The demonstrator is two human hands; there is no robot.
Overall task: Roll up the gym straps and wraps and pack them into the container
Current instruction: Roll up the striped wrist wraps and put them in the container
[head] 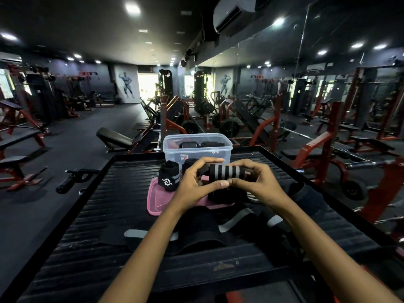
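Nearest on the black ribbed desk [87, 226] lies what is left to do: a loose heap of unrolled wraps [196, 232], black with grey bands, spread flat between the two forearms and trailing off to the right, so I judge at least one or two pieces have not been rolled. Just beyond them, both hands are raised over the desk and share one piece: the left hand [192, 184] has its fingers [209, 161] curled over the top of the striped wrap roll [225, 172] with its thumb under it, and the right hand [255, 182] pinches the roll's right end, fingertips meeting the left thumb beneath. This roll looks tight and nearly finished, though a tail of the same fabric hangs down from it toward the desk, so the winding is probably not quite closed off. Under and behind the hands sits a pink lid [156, 200], lying flat, with two finished rolls standing on its far-left part: a logo-printed roll [169, 177] and a plain black roll [190, 164] just beside it, neither packed yet. Farthest is the clear container [196, 149], open, touching the desk's far edge, with a few dark rolled items already inside. By my reckoning the job is roughly half done.
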